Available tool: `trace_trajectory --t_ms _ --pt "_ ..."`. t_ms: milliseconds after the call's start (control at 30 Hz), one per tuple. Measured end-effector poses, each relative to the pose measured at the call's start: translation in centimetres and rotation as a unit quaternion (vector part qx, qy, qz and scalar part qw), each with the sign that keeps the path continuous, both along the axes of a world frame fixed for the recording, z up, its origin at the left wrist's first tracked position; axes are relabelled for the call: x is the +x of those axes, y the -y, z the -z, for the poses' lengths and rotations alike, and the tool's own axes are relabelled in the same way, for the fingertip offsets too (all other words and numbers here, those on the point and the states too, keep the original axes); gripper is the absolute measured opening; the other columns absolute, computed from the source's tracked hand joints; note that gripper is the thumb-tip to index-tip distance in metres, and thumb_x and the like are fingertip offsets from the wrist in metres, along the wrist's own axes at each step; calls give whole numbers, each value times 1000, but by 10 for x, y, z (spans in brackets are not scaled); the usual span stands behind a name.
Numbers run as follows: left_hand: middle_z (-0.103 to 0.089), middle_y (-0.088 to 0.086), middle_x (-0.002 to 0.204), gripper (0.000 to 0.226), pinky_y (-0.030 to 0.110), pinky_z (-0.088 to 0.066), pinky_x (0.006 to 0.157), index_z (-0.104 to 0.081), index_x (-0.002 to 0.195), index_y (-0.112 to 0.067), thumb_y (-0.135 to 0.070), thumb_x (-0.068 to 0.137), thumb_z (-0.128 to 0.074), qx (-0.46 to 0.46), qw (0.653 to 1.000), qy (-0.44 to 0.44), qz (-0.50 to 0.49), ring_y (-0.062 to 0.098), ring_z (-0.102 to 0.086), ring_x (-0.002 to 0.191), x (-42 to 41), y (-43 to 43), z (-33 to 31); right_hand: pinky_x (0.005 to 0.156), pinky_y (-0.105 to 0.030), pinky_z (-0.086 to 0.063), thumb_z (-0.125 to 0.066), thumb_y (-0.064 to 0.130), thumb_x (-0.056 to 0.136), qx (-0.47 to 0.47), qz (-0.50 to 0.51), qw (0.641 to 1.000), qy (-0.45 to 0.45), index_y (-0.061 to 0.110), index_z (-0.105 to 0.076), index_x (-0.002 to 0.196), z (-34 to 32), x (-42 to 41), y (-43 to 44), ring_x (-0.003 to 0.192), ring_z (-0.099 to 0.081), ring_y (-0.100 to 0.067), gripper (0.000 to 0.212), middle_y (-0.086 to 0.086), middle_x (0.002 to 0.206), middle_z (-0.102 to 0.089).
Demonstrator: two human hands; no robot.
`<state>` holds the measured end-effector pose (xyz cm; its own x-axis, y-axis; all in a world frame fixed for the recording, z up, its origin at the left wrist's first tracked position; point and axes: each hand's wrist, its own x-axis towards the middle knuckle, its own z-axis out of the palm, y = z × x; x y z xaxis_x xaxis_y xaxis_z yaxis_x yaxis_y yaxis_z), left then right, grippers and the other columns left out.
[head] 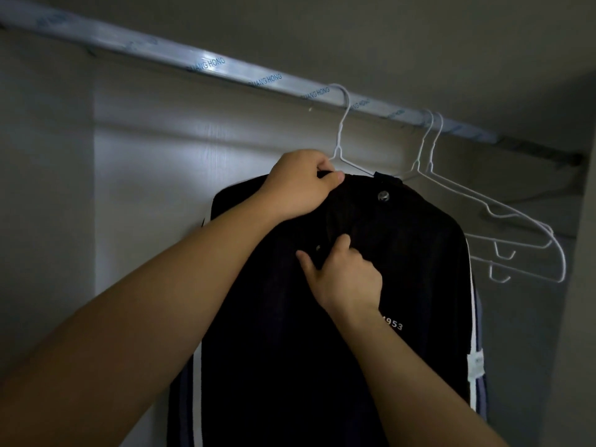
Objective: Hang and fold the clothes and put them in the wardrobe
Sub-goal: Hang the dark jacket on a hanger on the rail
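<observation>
A black jacket (403, 269) with white side stripes and "1953" print hangs on a white wire hanger (342, 130), whose hook sits over the wardrobe rail (206, 64). My left hand (303, 185) grips the collar and the hanger's shoulder at the top left of the jacket. Lower down, my right hand (345, 272) pinches the front fabric near a small snap button. A metal button (383, 196) shows near the collar.
Two bare white wire hangers (503, 217) hang on the rail just right of the jacket. The wardrobe's pale back wall (161, 162) lies behind, a side wall (580, 285) stands at the right, and the top panel sits close above the rail.
</observation>
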<state>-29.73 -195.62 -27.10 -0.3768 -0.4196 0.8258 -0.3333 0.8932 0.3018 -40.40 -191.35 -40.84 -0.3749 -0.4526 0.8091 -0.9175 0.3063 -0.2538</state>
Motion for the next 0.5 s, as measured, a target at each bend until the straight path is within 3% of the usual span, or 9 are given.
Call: trace_trajectory --t_ms 167,300,400,500 --pt "-64 -4 96 21 28 -48 68 -57 94 -26 -36 87 -73 90 990 -103 24 15 -64 86 -9 -5 -7 56 -34 -35 -45 55 96 -17 -38 999 22 19 -34 90 -5 4 5 74 -67 -34 38 -6 87 -66" --pt "-61 -6 106 24 10 -43 48 -53 98 -24 -35 91 -72 75 984 -134 89 7 -67 53 -1 -13 -1 62 -40 -51 -45 44 99 -40 -89 995 22 19 -40 89 -3 6 0 72 -65 -34 28 -4 86 -62" --pt "-59 0 115 24 7 -41 48 -52 102 -24 -38 92 -70 28 975 -202 87 5 -68 54 12 -14 10 60 -37 -47 -49 42 101 -77 -113 990 40 18 -44 89 5 9 -5 72 -64 -33 27 -4 85 -62" --pt "-64 -3 95 17 17 -46 58 -51 88 -29 -38 91 -66 9 960 -276 38 14 -67 62 25 -9 27 59 -38 -47 -48 39 102 -94 -117 988 42 14 -51 94 8 12 -7 73 -64 -33 26 -5 89 -63"
